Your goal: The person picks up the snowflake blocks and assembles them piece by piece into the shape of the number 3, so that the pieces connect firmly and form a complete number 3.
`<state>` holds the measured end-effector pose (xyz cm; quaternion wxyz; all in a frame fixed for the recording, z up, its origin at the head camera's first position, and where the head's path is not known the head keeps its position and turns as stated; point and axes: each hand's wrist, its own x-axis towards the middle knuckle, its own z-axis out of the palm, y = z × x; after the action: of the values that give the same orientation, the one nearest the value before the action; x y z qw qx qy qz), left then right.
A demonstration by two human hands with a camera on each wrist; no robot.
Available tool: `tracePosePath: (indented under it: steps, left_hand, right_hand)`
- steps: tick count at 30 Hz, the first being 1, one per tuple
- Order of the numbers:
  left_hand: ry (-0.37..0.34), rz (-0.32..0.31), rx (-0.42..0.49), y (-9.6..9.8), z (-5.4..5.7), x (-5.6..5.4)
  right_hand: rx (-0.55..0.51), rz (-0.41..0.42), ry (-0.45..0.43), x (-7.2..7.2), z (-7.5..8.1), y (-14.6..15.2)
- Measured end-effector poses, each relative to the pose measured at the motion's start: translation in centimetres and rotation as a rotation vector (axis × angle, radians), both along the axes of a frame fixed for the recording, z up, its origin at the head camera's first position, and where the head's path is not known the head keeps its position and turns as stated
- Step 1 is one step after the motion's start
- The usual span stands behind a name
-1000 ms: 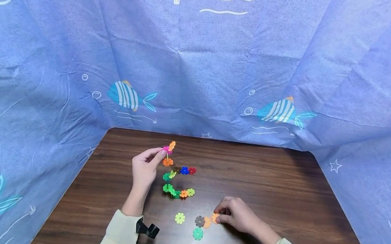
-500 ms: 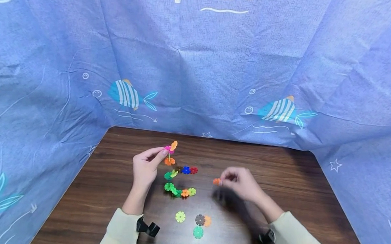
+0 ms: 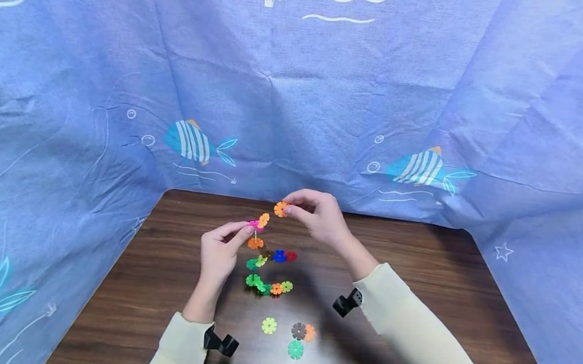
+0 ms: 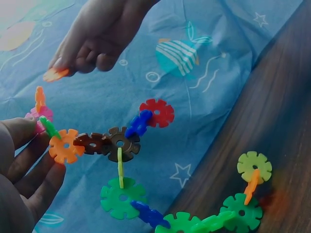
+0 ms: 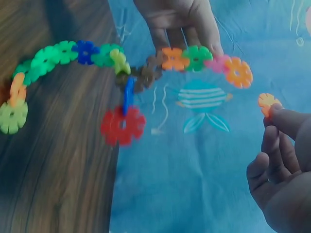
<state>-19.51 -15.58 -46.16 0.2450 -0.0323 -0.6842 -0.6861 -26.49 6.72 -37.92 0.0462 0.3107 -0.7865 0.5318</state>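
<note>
My left hand (image 3: pixel 219 251) pinches a chain of interlocked plastic flower discs near its top, around the pink disc (image 4: pixel 34 113). An orange disc (image 3: pixel 264 220) sticks up at the chain's end. Below the fingers the chain runs on through orange, brown and green discs, with a branch of blue (image 3: pixel 279 255) and red (image 4: pixel 157 113) discs, down to a yellow-green one (image 4: pixel 254 167). Between thumb and finger my right hand (image 3: pixel 319 215) holds a loose orange flower disc (image 3: pixel 280 209). In the right wrist view that disc is close to the chain's orange end but apart from it.
Loose discs lie on the dark wooden table (image 3: pixel 407 269) near its front: a yellow-green disc (image 3: pixel 269 325), a grey-brown disc (image 3: pixel 298 331) overlapping an orange disc (image 3: pixel 309 333), and a green disc (image 3: pixel 296 350). A blue fish-patterned cloth (image 3: pixel 307 104) hangs around the table.
My right hand has picked up an orange disc from the table and carried it up and left to near the chain's top. The left hand holds the chain in nearly the same place.
</note>
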Motion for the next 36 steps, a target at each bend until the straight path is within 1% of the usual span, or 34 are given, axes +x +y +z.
tracePosePath:
  steps: [3,6,13,19,22,23,25,29,30,33,36]
  left_hand:
    - [0.022,-0.022,0.006,0.0,-0.1,-0.1]
    - [0.032,-0.03,0.018,-0.1,-0.1,-0.1]
    - [0.028,-0.018,-0.01,-0.2,-0.1,-0.1]
    - [0.047,-0.001,0.007,0.2,-0.1,-0.2]
    - [0.058,-0.004,0.005,0.5,-0.2,-0.2]
    - [0.049,0.001,-0.001,0.6,0.0,-0.1]
    - [0.029,0.005,-0.011,0.6,0.1,0.0]
    - [-0.014,0.017,-0.037,0.5,0.0,-0.1]
    - [-0.013,0.015,-0.036,0.4,-0.4,-0.2]
    - [0.005,0.014,-0.034,0.4,-0.6,-0.2]
    - [0.022,0.019,-0.031,0.6,-0.7,-0.3]
  right_hand:
    - [-0.024,0.008,0.007,0.1,-0.2,-1.0]
    - [-0.031,0.011,0.009,0.1,-0.5,-1.6]
    - [-0.032,-0.001,0.01,0.3,-0.9,-2.1]
    - [-0.006,-0.022,0.015,0.4,-1.2,-2.4]
    - [-0.001,-0.029,0.024,0.4,-1.4,-2.4]
    - [0.003,-0.032,0.029,0.4,-1.5,-2.5]
    - [0.011,-0.043,0.045,0.5,-1.8,-2.6]
    - [0.026,-0.08,0.075,0.7,-2.4,-2.8]
    - [0.026,-0.089,0.082,0.7,-2.5,-2.9]
    - [0.023,-0.11,0.1,0.9,-2.7,-3.1]
    - [0.014,-0.115,0.116,1.0,-2.8,-3.1]
